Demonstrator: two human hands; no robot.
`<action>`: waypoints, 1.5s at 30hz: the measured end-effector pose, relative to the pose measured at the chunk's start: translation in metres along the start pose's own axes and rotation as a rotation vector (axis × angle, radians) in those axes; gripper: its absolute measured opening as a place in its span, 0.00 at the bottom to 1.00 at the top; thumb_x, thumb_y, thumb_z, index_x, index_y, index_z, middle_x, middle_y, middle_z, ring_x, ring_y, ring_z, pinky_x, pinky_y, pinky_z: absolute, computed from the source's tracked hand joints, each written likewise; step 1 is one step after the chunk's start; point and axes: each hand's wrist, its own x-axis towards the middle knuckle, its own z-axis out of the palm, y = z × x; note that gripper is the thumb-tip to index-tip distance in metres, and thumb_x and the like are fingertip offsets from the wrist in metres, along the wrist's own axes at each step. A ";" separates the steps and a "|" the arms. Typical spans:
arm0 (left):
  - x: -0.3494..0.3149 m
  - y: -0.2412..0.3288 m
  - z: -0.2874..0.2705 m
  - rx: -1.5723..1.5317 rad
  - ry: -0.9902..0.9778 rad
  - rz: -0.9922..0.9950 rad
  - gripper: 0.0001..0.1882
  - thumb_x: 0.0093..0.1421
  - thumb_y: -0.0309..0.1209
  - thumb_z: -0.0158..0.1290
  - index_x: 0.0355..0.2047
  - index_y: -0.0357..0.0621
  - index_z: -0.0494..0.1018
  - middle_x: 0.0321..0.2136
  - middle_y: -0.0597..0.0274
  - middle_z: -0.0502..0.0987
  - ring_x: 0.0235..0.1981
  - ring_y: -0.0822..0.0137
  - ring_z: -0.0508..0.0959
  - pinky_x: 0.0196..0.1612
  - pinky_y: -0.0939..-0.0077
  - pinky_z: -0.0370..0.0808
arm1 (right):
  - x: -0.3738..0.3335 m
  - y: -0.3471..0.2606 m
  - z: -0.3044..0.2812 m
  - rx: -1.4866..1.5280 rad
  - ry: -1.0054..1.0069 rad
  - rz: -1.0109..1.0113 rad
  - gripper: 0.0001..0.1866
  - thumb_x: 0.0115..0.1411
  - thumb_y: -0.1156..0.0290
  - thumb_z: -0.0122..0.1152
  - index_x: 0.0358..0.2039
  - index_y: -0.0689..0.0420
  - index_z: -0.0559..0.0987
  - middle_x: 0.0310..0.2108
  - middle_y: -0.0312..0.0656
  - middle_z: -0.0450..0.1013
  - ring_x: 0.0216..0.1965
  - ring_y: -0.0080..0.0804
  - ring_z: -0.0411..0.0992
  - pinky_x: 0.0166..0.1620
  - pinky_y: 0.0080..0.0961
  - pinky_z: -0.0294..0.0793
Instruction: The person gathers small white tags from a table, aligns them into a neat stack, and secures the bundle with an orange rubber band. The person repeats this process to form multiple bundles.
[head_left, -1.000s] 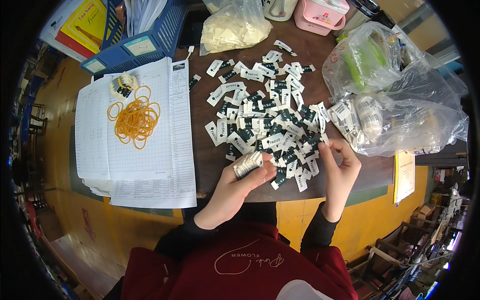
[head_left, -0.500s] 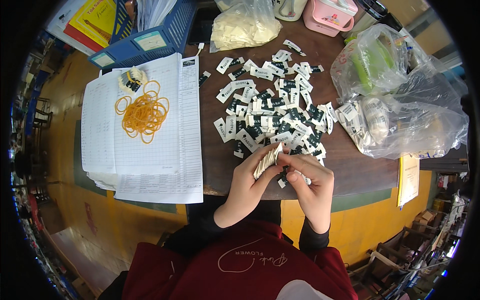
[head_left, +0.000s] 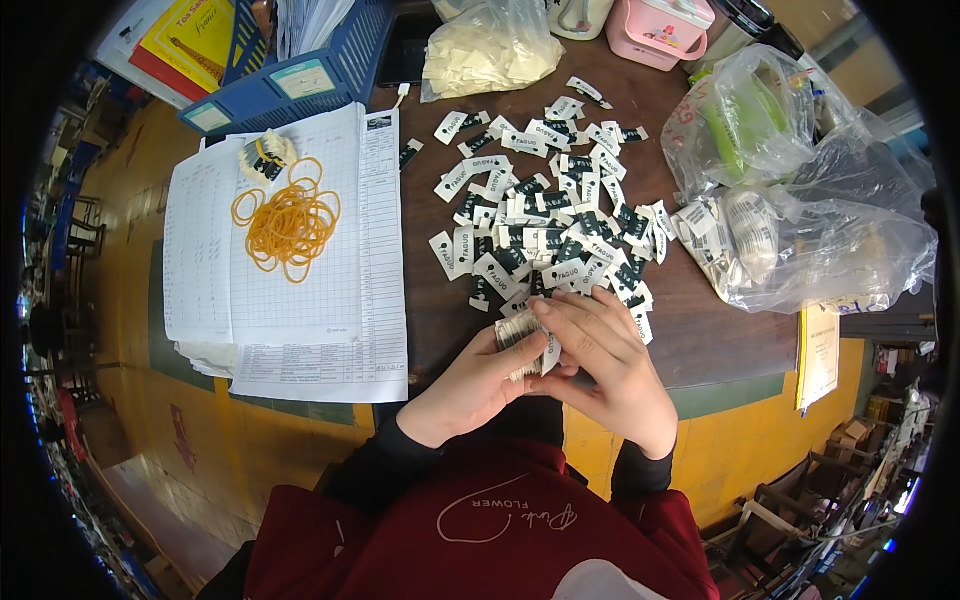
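Observation:
My left hand (head_left: 462, 388) is closed around a stack of small fabric labels (head_left: 516, 332), pale folded edges showing between thumb and fingers. Against the right end of that stack, my right hand (head_left: 618, 368) presses with its fingers bent over the top; its thumb lies lower down. Just beyond both hands spreads a loose pile of black and white labels (head_left: 540, 235) on the dark brown table (head_left: 700, 345). To the left, a tangle of orange rubber bands (head_left: 287, 232) rests on an open notebook (head_left: 200, 270), near a banded bundle of labels (head_left: 266, 158).
At the back left stands a blue file holder (head_left: 290, 85) with papers. A plastic bag of cream labels (head_left: 492, 62) and a pink container (head_left: 655, 35) sit at the far edge. Clear plastic bags (head_left: 800, 240) crowd the right side, one holding more labels.
Both hands have drawn slightly nearer to me and lower. The stack has turned upright between them, and my right hand has moved from pinching near its end to pressing over it.

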 end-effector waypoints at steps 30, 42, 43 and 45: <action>-0.001 0.005 -0.001 -0.003 0.078 -0.116 0.18 0.68 0.31 0.53 0.54 0.39 0.67 0.46 0.59 0.76 0.49 0.64 0.79 0.52 0.67 0.79 | -0.003 0.006 0.009 0.065 0.012 -0.031 0.39 0.40 0.71 0.76 0.57 0.58 0.75 0.53 0.46 0.73 0.52 0.45 0.73 0.59 0.45 0.69; 0.000 0.006 -0.001 0.032 0.000 -0.103 0.18 0.69 0.33 0.52 0.55 0.39 0.67 0.46 0.59 0.76 0.52 0.64 0.77 0.56 0.68 0.76 | 0.000 0.004 0.005 0.075 0.044 0.004 0.33 0.43 0.71 0.76 0.52 0.59 0.77 0.48 0.45 0.75 0.48 0.44 0.74 0.56 0.40 0.71; 0.001 0.007 -0.001 0.018 -0.011 -0.090 0.18 0.69 0.33 0.52 0.56 0.40 0.67 0.48 0.58 0.75 0.53 0.63 0.76 0.58 0.65 0.74 | -0.002 0.005 0.001 0.089 0.072 0.034 0.30 0.44 0.72 0.75 0.50 0.59 0.78 0.46 0.45 0.76 0.47 0.44 0.74 0.55 0.38 0.72; 0.003 0.009 -0.001 0.009 -0.037 -0.075 0.19 0.69 0.33 0.52 0.57 0.41 0.66 0.51 0.57 0.74 0.55 0.62 0.74 0.62 0.60 0.71 | -0.006 0.010 -0.007 0.055 0.157 0.137 0.23 0.47 0.74 0.73 0.45 0.61 0.78 0.43 0.46 0.76 0.44 0.42 0.75 0.52 0.34 0.72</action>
